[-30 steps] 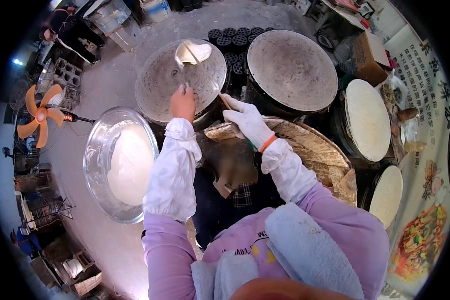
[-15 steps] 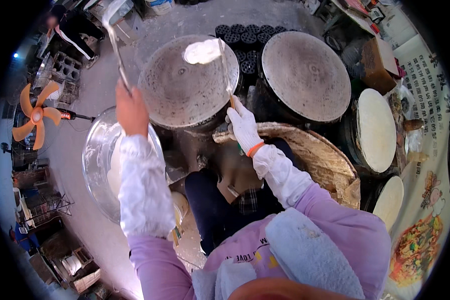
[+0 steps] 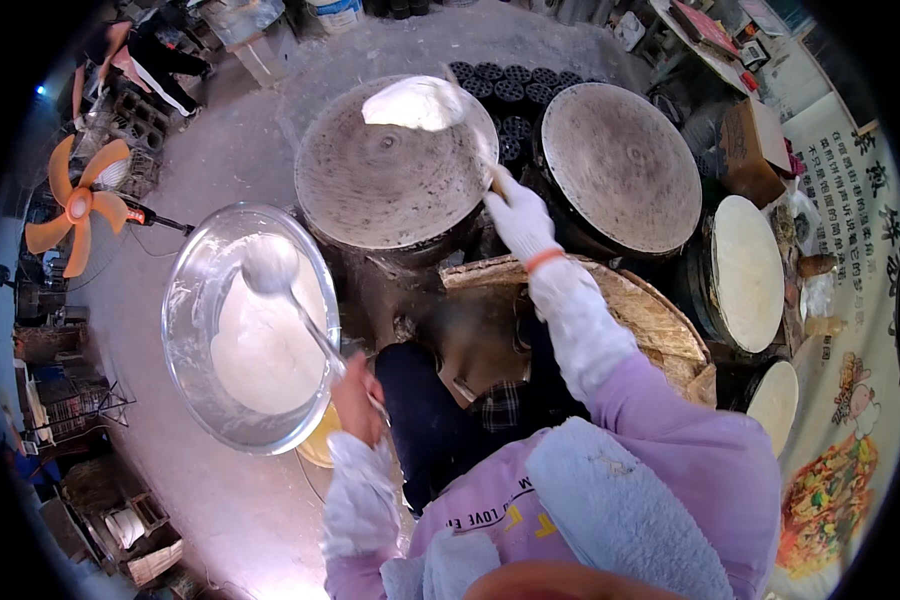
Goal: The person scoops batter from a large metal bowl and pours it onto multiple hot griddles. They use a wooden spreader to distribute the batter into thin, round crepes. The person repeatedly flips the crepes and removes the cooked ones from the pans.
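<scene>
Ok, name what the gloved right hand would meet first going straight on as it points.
The right hand would likely meet the right rim of the griddle with white batter, though hand height is unclear.

Glossy metal was seen in the ladle [image 3: 271, 270] held by the left grip [image 3: 357, 402] and the basin [image 3: 190, 345] beyond; the right grip [image 3: 520, 218] was covered in matt cloth, and a rough, matt griddle [image 3: 380, 190] was seen beyond it.

The left hand [image 3: 358, 402] hides part of the ladle [image 3: 271, 268]; the bowl [image 3: 192, 335] partly covers the yellow tub [image 3: 318, 442]; the right hand [image 3: 522, 218] grips a blurred stick [image 3: 489, 170].
</scene>
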A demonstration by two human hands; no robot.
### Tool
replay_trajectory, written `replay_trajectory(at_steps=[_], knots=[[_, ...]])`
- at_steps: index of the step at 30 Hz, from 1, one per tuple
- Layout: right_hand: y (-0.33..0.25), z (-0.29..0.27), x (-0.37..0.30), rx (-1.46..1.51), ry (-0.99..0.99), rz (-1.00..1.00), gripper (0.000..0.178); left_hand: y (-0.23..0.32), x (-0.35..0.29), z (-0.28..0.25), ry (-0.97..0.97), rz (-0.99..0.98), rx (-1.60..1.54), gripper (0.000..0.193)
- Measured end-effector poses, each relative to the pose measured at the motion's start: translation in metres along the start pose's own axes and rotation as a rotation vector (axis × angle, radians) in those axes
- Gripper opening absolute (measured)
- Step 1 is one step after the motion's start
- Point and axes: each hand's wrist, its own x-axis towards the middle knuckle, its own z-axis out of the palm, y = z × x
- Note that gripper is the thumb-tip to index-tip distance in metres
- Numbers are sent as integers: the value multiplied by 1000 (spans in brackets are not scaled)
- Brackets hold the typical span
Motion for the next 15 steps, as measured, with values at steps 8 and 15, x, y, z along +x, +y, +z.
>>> replay_trajectory(at_steps=[8,15], knots=[[-13,10,-19,-481,-45,126,45,-96,-27,-56,261,113,273,27],[-29,77,53,98,-55,-182,45,-161,12,-48,375,363,432,23]])
